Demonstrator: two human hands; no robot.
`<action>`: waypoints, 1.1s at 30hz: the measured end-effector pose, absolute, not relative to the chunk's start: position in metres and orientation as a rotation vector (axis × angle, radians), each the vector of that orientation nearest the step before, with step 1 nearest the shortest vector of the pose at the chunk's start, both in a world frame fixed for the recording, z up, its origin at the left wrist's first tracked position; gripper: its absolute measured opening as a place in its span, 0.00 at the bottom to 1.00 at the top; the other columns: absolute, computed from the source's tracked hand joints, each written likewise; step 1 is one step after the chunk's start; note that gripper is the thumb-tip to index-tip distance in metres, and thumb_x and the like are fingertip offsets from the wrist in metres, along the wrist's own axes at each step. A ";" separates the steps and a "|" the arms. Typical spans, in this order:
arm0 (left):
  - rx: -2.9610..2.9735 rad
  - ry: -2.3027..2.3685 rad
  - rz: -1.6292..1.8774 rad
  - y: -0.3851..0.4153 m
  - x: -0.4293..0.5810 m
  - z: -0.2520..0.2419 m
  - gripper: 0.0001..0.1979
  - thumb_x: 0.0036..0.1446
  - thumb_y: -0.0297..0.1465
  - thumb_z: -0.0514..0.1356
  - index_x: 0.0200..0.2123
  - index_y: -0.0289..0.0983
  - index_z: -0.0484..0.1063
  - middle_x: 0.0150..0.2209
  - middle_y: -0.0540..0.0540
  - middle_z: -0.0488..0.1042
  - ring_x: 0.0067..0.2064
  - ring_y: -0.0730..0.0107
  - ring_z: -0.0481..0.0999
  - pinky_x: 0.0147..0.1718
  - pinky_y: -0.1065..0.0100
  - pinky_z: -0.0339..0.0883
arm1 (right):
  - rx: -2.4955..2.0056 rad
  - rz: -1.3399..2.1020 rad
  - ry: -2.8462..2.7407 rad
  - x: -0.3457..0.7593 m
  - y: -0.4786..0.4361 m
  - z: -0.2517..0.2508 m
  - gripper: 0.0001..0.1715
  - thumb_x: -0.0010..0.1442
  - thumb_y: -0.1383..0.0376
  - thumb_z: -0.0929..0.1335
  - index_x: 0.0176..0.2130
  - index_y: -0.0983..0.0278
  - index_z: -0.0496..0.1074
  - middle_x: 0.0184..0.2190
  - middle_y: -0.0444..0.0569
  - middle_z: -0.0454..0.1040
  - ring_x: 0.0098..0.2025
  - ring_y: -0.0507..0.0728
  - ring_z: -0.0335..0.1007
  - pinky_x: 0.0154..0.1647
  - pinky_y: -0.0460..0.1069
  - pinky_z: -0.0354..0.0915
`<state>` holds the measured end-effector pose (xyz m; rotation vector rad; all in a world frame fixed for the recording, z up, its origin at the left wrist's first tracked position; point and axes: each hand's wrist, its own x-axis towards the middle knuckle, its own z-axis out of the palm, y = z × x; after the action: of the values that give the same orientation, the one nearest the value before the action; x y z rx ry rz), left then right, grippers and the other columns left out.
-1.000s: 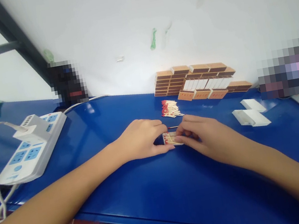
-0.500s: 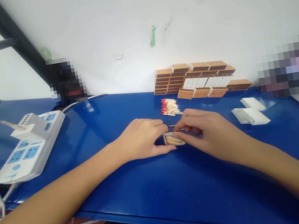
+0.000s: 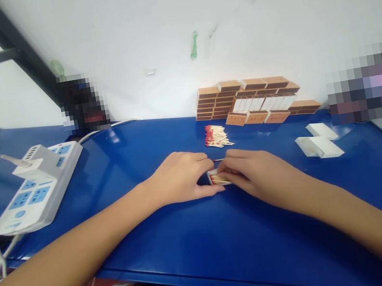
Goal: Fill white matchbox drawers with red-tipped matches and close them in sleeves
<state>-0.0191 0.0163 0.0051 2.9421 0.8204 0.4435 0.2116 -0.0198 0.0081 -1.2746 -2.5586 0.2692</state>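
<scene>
My left hand [image 3: 182, 177] is closed around the left end of a small white matchbox tray [image 3: 210, 179], thumb along the near side and fingers along the far side. Red-headed matches [image 3: 218, 178] lie inside it with their heads to the left. The fingertips of my right hand [image 3: 250, 170] are pinched together over the tray's right part; the match between them is hidden by the fingers. One loose match [image 3: 219, 160] lies on the table just beyond the tray. Farther back is a pile of matches [image 3: 217, 136], heads also to the left.
Stacked brown matchboxes [image 3: 215, 102] and white trays [image 3: 247, 105] stand against the wall. Two white plug-like blocks [image 3: 321, 145] lie to the right. A white power strip [image 3: 37, 188] with a plugged-in adapter and cables occupies the left side of the blue table [image 3: 179, 247].
My right hand has moved slightly left and its fingertips have come down into the tray, taking the pinched match with them. My left hand stays in place on the tray.
</scene>
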 end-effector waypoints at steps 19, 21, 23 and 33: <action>2.942 0.783 0.425 0.014 -0.018 0.007 0.20 0.65 0.49 0.63 0.40 0.36 0.78 0.34 0.48 0.78 0.35 0.67 0.77 0.29 0.66 0.59 | -1.291 0.228 -2.449 0.221 -0.013 0.011 0.06 0.71 0.65 0.65 0.41 0.60 0.71 0.36 0.48 0.74 0.35 0.56 0.71 0.34 0.50 0.62; 2.938 0.790 0.415 0.014 -0.018 0.007 0.20 0.65 0.49 0.64 0.41 0.36 0.79 0.34 0.48 0.78 0.35 0.66 0.77 0.30 0.66 0.60 | -1.300 0.209 -2.414 0.227 -0.005 0.006 0.05 0.70 0.66 0.65 0.41 0.60 0.71 0.37 0.48 0.73 0.35 0.56 0.70 0.35 0.51 0.63; 2.934 0.803 0.397 0.015 -0.018 0.008 0.21 0.64 0.49 0.64 0.41 0.36 0.79 0.34 0.49 0.78 0.35 0.66 0.77 0.30 0.65 0.60 | -1.319 0.242 -2.409 0.232 0.001 0.000 0.03 0.70 0.65 0.66 0.41 0.60 0.71 0.38 0.48 0.72 0.36 0.56 0.70 0.36 0.51 0.64; 2.931 0.842 0.373 0.016 -0.020 0.011 0.20 0.64 0.49 0.64 0.41 0.37 0.80 0.34 0.49 0.78 0.33 0.67 0.77 0.28 0.65 0.56 | -1.377 0.437 -2.490 0.242 0.005 -0.001 0.10 0.71 0.60 0.65 0.37 0.59 0.72 0.37 0.48 0.71 0.35 0.57 0.70 0.35 0.52 0.65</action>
<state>-0.0204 0.0163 0.0107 2.9306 0.8419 0.3728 0.2416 0.0048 -0.0009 -1.3769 -2.4898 0.4369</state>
